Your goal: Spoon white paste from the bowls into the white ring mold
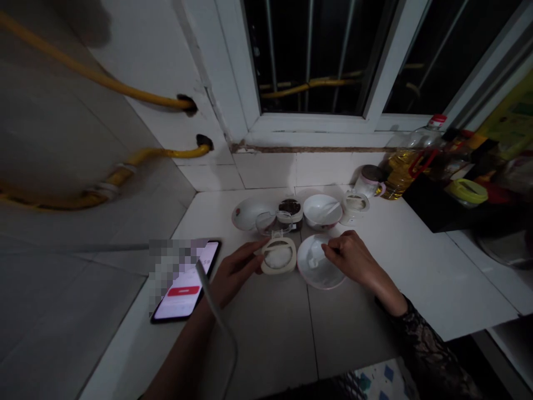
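My left hand is closed on the side of a cream-rimmed seasoning jar holding a white substance, its clear lid flipped open at the back. My right hand is pinched over a white bowl, on a small white spoon whose scoop end is inside the bowl. Whether the scoop carries anything is too dim to tell. Just behind stand a jar with dark contents, a second white bowl with a white spoon in it, and another bowl.
A lit phone lies on the counter at the left, with a grey cable or rod before it. At the back right are another seasoning jar, a dark-lidded jar and an oil bottle. Yellow pipes cross the left wall.
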### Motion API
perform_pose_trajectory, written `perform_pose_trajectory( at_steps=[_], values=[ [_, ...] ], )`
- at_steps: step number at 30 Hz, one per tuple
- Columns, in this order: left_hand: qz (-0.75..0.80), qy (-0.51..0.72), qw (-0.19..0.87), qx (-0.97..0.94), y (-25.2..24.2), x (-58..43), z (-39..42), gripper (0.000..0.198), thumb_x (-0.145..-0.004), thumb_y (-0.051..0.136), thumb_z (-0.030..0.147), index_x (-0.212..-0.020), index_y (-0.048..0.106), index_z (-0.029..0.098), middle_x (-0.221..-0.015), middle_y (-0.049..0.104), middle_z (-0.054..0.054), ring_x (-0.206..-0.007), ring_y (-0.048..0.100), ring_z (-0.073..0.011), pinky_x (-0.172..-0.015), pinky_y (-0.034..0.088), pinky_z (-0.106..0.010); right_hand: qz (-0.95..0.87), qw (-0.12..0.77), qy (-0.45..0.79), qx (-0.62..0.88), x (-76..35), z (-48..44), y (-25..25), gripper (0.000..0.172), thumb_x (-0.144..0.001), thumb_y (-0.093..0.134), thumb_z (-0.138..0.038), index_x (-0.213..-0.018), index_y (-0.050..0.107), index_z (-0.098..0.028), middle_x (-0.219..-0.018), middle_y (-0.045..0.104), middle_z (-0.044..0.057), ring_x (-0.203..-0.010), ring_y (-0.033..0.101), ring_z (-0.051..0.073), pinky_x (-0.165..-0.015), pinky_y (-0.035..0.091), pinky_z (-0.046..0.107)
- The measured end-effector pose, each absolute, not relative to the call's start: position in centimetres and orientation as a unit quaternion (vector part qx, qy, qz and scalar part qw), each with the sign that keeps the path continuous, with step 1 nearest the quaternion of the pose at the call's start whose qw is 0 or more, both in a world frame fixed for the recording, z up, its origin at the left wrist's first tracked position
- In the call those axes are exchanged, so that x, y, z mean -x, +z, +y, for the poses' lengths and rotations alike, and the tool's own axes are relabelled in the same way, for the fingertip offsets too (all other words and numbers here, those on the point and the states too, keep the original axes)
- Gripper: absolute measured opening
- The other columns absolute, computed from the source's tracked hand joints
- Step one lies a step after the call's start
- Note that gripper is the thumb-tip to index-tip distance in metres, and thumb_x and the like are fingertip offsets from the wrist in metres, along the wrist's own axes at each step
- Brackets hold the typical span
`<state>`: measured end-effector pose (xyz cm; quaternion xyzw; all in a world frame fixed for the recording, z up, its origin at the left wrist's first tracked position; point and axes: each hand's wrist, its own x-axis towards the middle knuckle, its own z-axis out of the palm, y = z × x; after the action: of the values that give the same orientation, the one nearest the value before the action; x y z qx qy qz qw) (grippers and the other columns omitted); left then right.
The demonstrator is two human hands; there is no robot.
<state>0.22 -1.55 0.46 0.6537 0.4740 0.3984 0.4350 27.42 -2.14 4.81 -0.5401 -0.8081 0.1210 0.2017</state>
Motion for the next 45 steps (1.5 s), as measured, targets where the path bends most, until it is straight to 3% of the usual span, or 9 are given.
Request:
perform_pose_trajectory(
  at_steps=[3,7,14,24,28,32,38,41,45],
  values=[
    [0.470,0.400,0.433,-0.657,0.4,-0.2,-1.5,0.043,-0.082,0.059,0.039,-0.120,0.064,0.019,-0.104,0.066,-0.008,-0.063,0.059,-0.0117,-0.065,0.054,-0.028,-0.818,0.187,0.099,0.535,-26.7,-2.2,4.3,0.041,-0.087,0.049,-0.022,-0.047,0.041,-0.018,-0.042,0.035,-0.006,-0.043,0.029,0.008,-0.072,0.034,0.028],
    [0.470,0.402,0.424,-0.661,0.4,-0.3,-1.4,0.043,-0.082,0.059,0.042,-0.119,0.065,0.020,-0.104,0.067,-0.009,-0.062,0.059,-0.0115,-0.064,0.054,-0.028,-0.813,0.214,0.123,0.528,-26.0,-2.4,4.0,0.044,-0.088,0.046,-0.025,-0.046,0.038,-0.018,-0.042,0.032,-0.008,-0.043,0.028,0.007,-0.074,0.035,0.028],
    [0.464,0.398,0.434,-0.662,0.5,-0.2,-1.5,0.043,-0.083,0.058,0.040,-0.121,0.064,0.020,-0.108,0.066,-0.009,-0.063,0.059,-0.0115,-0.065,0.053,-0.027,-0.763,0.284,0.274,0.512,-26.7,-2.2,3.9,0.048,-0.087,0.042,-0.042,-0.051,0.019,-0.021,-0.052,0.016,-0.006,-0.047,0.018,0.007,-0.048,0.021,0.024],
    [0.455,0.410,0.442,-0.656,0.7,-0.4,-1.5,0.043,-0.083,0.058,0.040,-0.119,0.065,0.018,-0.106,0.066,-0.009,-0.063,0.059,-0.0113,-0.063,0.053,-0.027,-0.679,0.327,0.373,0.541,-28.8,-2.3,4.9,0.051,-0.082,0.044,-0.058,-0.054,0.024,-0.022,-0.052,0.019,-0.006,-0.047,0.021,0.007,-0.044,0.019,0.023],
    [0.453,0.410,0.439,-0.659,0.7,-0.4,-1.5,0.043,-0.083,0.057,0.039,-0.120,0.064,0.018,-0.107,0.065,-0.009,-0.063,0.059,-0.0105,-0.063,0.053,-0.026,-0.699,0.399,0.259,0.535,-27.8,-3.0,6.0,0.048,-0.089,0.045,-0.047,-0.052,0.028,-0.021,-0.050,0.026,-0.005,-0.048,0.029,0.008,-0.047,0.027,0.023],
    [0.448,0.411,0.435,-0.664,0.8,-0.4,-1.5,0.043,-0.083,0.057,0.039,-0.121,0.063,0.019,-0.110,0.065,-0.009,-0.062,0.059,-0.0102,-0.063,0.053,-0.026,-0.763,0.463,0.039,0.449,-25.3,-3.9,6.1,0.037,-0.093,0.046,-0.024,-0.056,0.041,-0.019,-0.052,0.044,-0.004,-0.053,0.044,0.009,-0.070,0.041,0.027],
    [0.443,0.415,0.450,-0.655,0.8,-0.5,-1.5,0.044,-0.083,0.058,0.038,-0.121,0.063,0.019,-0.113,0.066,-0.010,-0.063,0.058,-0.0109,-0.064,0.054,-0.027,-0.848,0.370,-0.251,0.283,-23.3,-4.2,4.8,0.026,-0.086,0.061,-0.018,-0.062,0.050,-0.018,-0.054,0.054,-0.006,-0.050,0.047,0.007,-0.087,0.040,0.033],
    [0.441,0.424,0.456,-0.647,0.6,-0.5,-1.5,0.043,-0.082,0.058,0.039,-0.119,0.065,0.018,-0.113,0.066,-0.011,-0.063,0.058,-0.0111,-0.061,0.054,-0.027,-0.839,0.374,-0.268,0.291,-23.6,-4.4,5.1,0.025,-0.085,0.063,-0.018,-0.064,0.051,-0.018,-0.056,0.057,-0.005,-0.051,0.049,0.007,-0.086,0.041,0.033],
    [0.441,0.428,0.459,-0.642,0.5,-0.6,-1.5,0.042,-0.082,0.059,0.038,-0.118,0.066,0.018,-0.111,0.067,-0.010,-0.062,0.059,-0.0112,-0.062,0.054,-0.027,-0.826,0.418,-0.169,0.339,-24.6,-4.1,5.8,0.025,-0.089,0.056,-0.015,-0.065,0.050,-0.018,-0.055,0.056,-0.006,-0.050,0.048,0.007,-0.084,0.041,0.034]
  ],
)
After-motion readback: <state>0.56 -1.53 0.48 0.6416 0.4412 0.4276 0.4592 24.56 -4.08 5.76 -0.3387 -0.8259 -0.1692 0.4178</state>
